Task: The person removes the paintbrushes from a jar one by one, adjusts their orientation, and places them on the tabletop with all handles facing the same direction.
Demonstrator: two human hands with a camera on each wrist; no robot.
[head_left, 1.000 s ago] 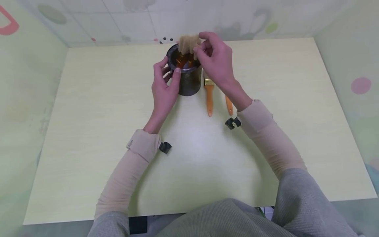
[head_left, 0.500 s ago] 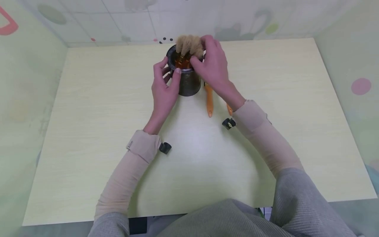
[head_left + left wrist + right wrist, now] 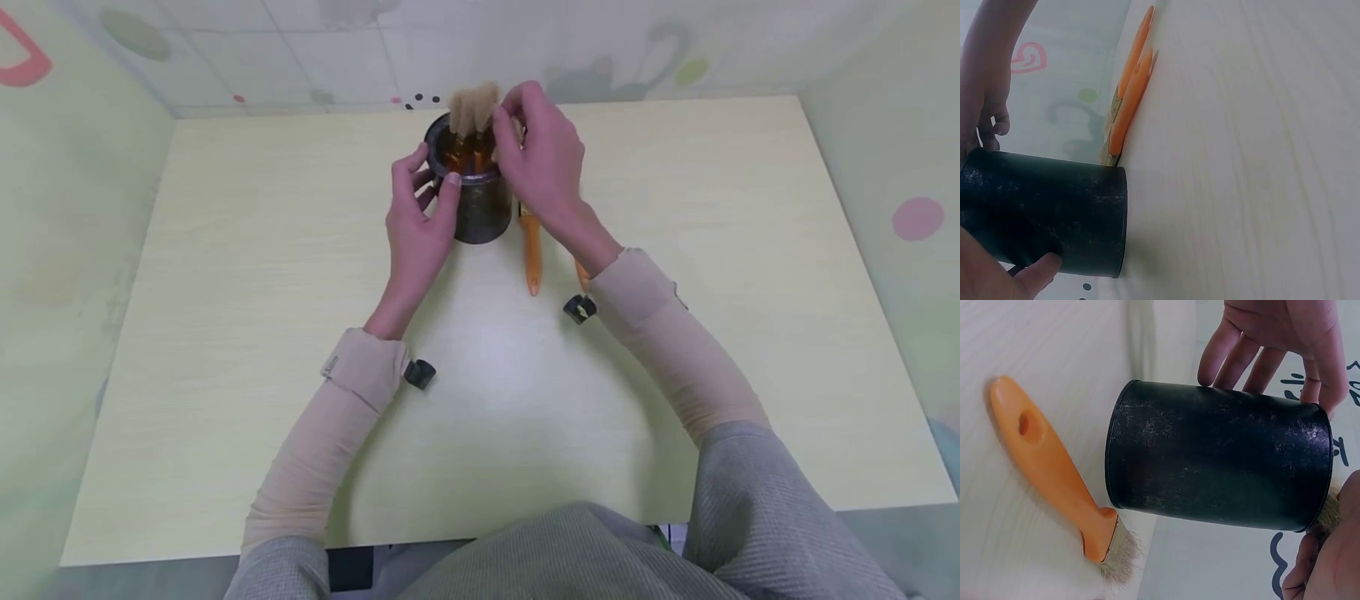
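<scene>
Left hand [image 3: 416, 218] wraps can [image 3: 474, 198] near counter's [image 3: 225, 333] far edge; right hand [image 3: 542, 162] pinches brush [image 3: 474, 110] bristles w/ fingertips. Yank sideways = can prob tips.

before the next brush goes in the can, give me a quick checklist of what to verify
1. Can upright on the table: ok.
2. Left hand steadying the can: ok, thumb and fingers rest on its wall and rim.
3. Brushes in the can standing bristles up: ok.
4. Right hand free for another brush: not ok, its fingers are at the bristles of the brushes in the can.
5. Brushes left on the table: ok, orange handles lie right of the can, partly under the right wrist.
6. Room left inside the can: cannot tell.
</scene>
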